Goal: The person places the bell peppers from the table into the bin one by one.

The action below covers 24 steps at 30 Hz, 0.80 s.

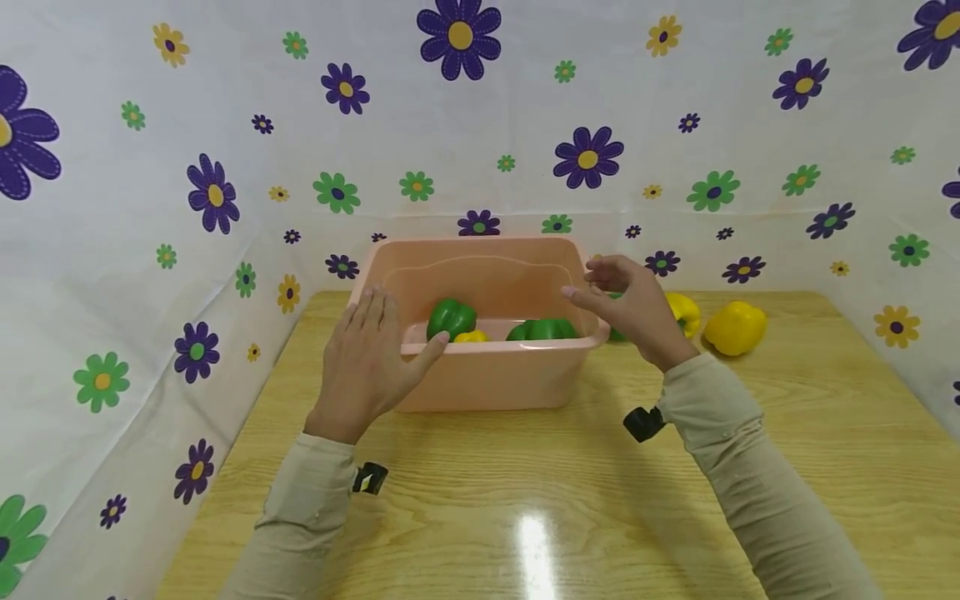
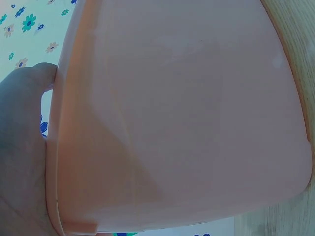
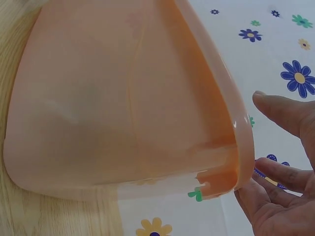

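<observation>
We see the left hand (image 1: 365, 358) lying flat, fingers straight, against the left front corner of the pink tub (image 1: 487, 379), thumb on its rim, gripping nothing. The right hand (image 1: 633, 307) hovers with relaxed, spread fingers just beside the tub's right rim, holding nothing. The tub stands near the table's (image 1: 787, 467) far edge and holds green peppers (image 1: 452, 317) and a yellow one (image 1: 471, 337). Two yellow peppers (image 1: 735, 327) lie toward the far right corner.

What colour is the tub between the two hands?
Pale peach-pink; the tub shows best in the head view.
</observation>
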Tool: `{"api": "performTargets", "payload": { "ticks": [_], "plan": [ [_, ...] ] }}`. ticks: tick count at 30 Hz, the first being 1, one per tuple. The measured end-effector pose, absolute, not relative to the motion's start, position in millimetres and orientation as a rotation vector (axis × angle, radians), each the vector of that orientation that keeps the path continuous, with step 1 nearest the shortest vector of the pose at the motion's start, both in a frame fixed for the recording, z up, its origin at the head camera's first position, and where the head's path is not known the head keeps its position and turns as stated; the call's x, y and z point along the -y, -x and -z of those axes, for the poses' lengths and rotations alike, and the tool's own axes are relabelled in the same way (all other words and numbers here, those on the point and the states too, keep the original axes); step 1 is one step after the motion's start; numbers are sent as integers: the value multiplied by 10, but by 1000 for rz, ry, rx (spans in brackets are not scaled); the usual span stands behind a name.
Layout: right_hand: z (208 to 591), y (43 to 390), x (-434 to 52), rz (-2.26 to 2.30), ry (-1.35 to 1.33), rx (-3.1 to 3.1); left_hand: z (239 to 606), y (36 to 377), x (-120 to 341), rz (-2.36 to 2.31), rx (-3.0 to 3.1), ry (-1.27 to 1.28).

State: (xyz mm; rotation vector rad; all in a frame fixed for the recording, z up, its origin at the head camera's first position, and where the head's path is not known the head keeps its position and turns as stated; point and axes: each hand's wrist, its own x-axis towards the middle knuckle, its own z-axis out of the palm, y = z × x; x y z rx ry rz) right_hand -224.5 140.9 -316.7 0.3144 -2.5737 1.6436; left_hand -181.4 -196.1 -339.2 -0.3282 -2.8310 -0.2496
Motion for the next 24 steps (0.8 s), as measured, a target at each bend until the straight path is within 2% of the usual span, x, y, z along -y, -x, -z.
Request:
{"api": "performTargets", "payload": {
  "ticks": [12, 24],
  "plan": [
    [3115, 2317, -1464, -1714, -333, 2603, 3414, 1833, 1963, 261, 2831, 321],
    [2840, 2446, -1937, -2003, -305, 2459, 3429, 1833, 1961, 248, 2804, 321]
  ]
}}
